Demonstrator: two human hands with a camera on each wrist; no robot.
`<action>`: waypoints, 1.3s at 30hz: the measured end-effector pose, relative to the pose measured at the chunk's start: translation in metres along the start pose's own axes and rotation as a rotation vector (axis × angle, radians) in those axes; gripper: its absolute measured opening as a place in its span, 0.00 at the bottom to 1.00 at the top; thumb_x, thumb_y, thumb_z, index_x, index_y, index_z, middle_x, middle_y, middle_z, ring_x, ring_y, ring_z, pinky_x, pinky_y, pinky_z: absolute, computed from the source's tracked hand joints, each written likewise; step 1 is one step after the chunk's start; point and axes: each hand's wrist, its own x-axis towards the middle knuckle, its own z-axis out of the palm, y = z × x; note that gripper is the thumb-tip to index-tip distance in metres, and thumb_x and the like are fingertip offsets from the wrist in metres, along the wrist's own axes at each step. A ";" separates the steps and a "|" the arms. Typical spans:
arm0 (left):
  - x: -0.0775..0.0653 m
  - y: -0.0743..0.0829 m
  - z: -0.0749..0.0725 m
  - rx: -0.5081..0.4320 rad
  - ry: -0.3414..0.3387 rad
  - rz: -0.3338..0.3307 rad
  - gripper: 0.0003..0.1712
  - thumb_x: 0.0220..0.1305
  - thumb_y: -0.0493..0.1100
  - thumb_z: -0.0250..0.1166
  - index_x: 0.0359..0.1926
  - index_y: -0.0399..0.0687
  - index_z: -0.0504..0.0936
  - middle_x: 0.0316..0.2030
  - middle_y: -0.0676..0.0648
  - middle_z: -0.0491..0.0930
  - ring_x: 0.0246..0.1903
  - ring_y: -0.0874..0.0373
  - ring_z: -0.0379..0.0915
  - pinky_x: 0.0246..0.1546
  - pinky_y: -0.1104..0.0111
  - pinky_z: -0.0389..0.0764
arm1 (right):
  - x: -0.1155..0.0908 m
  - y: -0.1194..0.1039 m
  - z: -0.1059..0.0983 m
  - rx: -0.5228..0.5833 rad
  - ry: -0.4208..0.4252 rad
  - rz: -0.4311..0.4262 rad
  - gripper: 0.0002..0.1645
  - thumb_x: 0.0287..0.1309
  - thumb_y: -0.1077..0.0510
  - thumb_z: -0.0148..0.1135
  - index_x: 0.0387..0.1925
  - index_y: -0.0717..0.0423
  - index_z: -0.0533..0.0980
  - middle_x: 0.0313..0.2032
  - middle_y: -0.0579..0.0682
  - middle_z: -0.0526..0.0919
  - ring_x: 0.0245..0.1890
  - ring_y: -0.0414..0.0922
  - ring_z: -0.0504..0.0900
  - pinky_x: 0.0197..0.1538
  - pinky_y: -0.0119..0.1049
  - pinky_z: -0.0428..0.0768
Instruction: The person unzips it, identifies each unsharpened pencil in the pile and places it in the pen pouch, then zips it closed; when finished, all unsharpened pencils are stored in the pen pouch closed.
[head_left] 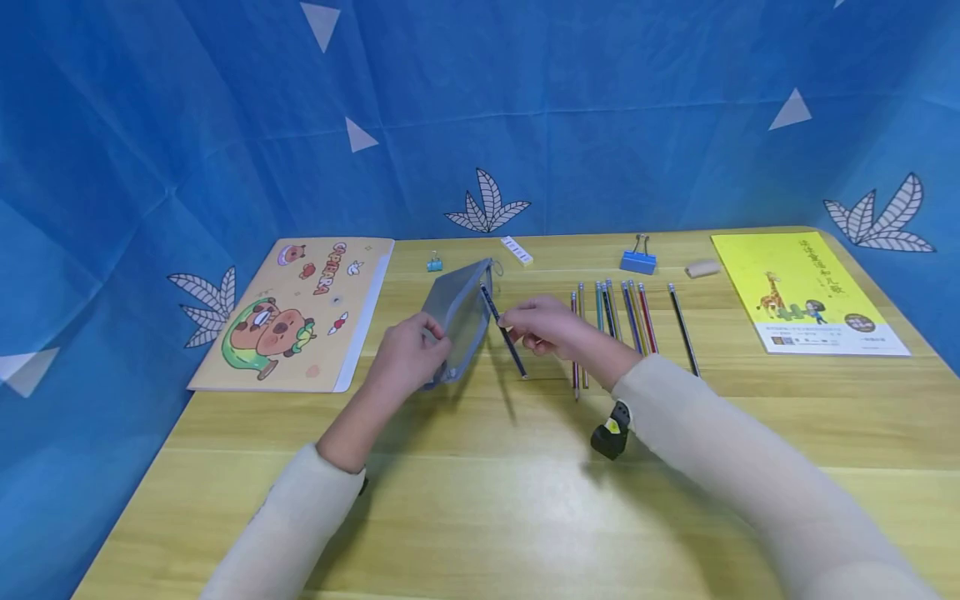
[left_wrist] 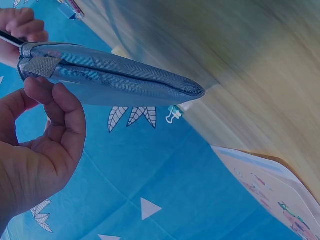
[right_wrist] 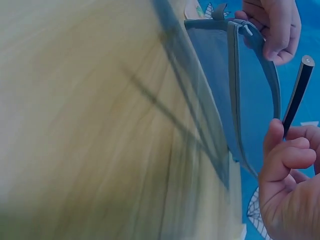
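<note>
A grey-blue mesh zip pouch (head_left: pixel 456 302) stands tilted above the table, its zipped mouth spread apart and facing right. My left hand (head_left: pixel 408 354) pinches the pouch's near edge between thumb and fingers, close to the fabric tab (left_wrist: pixel 44 66). In my right hand (head_left: pixel 546 323) a dark patterned pencil (head_left: pixel 512 350) is pinched between thumb and fingers, slanting just beside the pouch's mouth. The flat end of that pencil (right_wrist: pixel 299 90) shows in the right wrist view. Right of this hand, several pencils (head_left: pixel 606 312) lie side by side, partly hidden by the wrist.
At the left lies a capybara folder (head_left: pixel 300 321); at the right, a yellow book (head_left: pixel 806 292). Along the back sit a small teal binder clip (head_left: pixel 434 264), a white eraser-like block (head_left: pixel 517 251), a blue binder clip (head_left: pixel 638 262) and a beige cylinder (head_left: pixel 702 267). A blue curtain (head_left: pixel 600 125) hangs behind.
</note>
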 end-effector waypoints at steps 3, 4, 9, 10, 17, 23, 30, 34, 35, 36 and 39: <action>-0.001 0.000 0.000 -0.012 -0.008 -0.003 0.05 0.54 0.43 0.56 0.31 0.48 0.71 0.15 0.47 0.72 0.14 0.57 0.69 0.14 0.68 0.70 | 0.008 -0.006 0.007 0.009 0.032 0.011 0.19 0.49 0.59 0.55 0.44 0.64 0.72 0.20 0.50 0.75 0.09 0.36 0.62 0.12 0.25 0.58; -0.001 0.000 0.000 -0.015 -0.010 -0.004 0.05 0.54 0.43 0.56 0.31 0.49 0.71 0.15 0.47 0.72 0.14 0.57 0.69 0.14 0.68 0.70 | 0.010 -0.008 0.009 0.010 0.045 0.017 0.19 0.49 0.59 0.55 0.43 0.63 0.72 0.20 0.50 0.76 0.09 0.36 0.62 0.12 0.25 0.58; -0.001 0.000 0.000 -0.001 -0.014 0.000 0.05 0.54 0.44 0.56 0.30 0.49 0.71 0.15 0.48 0.73 0.14 0.57 0.67 0.13 0.68 0.69 | 0.019 -0.013 0.018 0.029 0.091 0.049 0.17 0.48 0.60 0.56 0.42 0.62 0.72 0.20 0.52 0.77 0.09 0.37 0.63 0.13 0.25 0.59; -0.001 0.000 0.000 -0.001 -0.017 0.000 0.05 0.54 0.44 0.56 0.31 0.49 0.71 0.16 0.48 0.73 0.14 0.57 0.67 0.13 0.69 0.68 | 0.020 -0.013 0.019 0.039 0.101 0.055 0.17 0.47 0.60 0.56 0.42 0.62 0.72 0.20 0.52 0.77 0.09 0.37 0.63 0.12 0.25 0.59; -0.001 0.001 0.001 -0.027 -0.041 -0.002 0.04 0.54 0.43 0.56 0.31 0.48 0.71 0.17 0.47 0.73 0.14 0.57 0.68 0.12 0.70 0.69 | 0.030 -0.012 0.027 0.086 0.177 0.070 0.13 0.48 0.61 0.57 0.37 0.63 0.72 0.21 0.54 0.77 0.09 0.38 0.65 0.12 0.25 0.62; -0.001 0.001 0.003 -0.035 -0.065 0.009 0.04 0.55 0.43 0.56 0.31 0.49 0.70 0.17 0.47 0.74 0.14 0.56 0.69 0.12 0.70 0.69 | 0.034 -0.012 0.035 0.093 0.241 0.069 0.10 0.49 0.61 0.56 0.34 0.63 0.73 0.18 0.53 0.77 0.09 0.38 0.67 0.12 0.26 0.64; -0.001 0.002 0.005 -0.032 -0.055 0.021 0.04 0.54 0.43 0.56 0.31 0.49 0.71 0.16 0.48 0.74 0.14 0.56 0.69 0.11 0.70 0.67 | 0.036 -0.012 0.045 0.077 0.231 0.094 0.10 0.50 0.63 0.52 0.36 0.63 0.72 0.19 0.55 0.78 0.08 0.39 0.68 0.12 0.27 0.66; 0.000 0.002 0.005 -0.033 -0.041 0.028 0.04 0.54 0.42 0.57 0.31 0.49 0.71 0.17 0.49 0.74 0.15 0.57 0.70 0.12 0.70 0.68 | 0.035 -0.009 0.044 0.066 0.198 0.078 0.14 0.50 0.63 0.50 0.39 0.65 0.70 0.22 0.56 0.79 0.09 0.40 0.69 0.13 0.28 0.67; 0.000 0.001 0.005 -0.033 -0.036 0.027 0.04 0.54 0.42 0.57 0.31 0.48 0.71 0.17 0.49 0.74 0.15 0.57 0.70 0.12 0.69 0.68 | 0.034 -0.007 0.043 0.065 0.189 0.069 0.14 0.50 0.63 0.51 0.40 0.65 0.70 0.22 0.56 0.79 0.10 0.40 0.70 0.14 0.28 0.67; 0.000 0.001 0.005 -0.033 -0.033 0.025 0.04 0.54 0.42 0.57 0.31 0.48 0.71 0.17 0.49 0.74 0.15 0.57 0.70 0.12 0.69 0.68 | 0.032 -0.006 0.041 0.065 0.177 0.060 0.15 0.51 0.62 0.52 0.41 0.65 0.70 0.23 0.56 0.79 0.10 0.40 0.70 0.14 0.28 0.67; 0.000 0.000 0.004 -0.034 -0.025 0.020 0.04 0.54 0.42 0.57 0.30 0.49 0.71 0.17 0.49 0.74 0.14 0.56 0.69 0.12 0.69 0.68 | 0.026 -0.002 0.035 0.051 0.148 0.046 0.17 0.52 0.58 0.54 0.44 0.62 0.70 0.24 0.56 0.78 0.12 0.40 0.70 0.15 0.28 0.67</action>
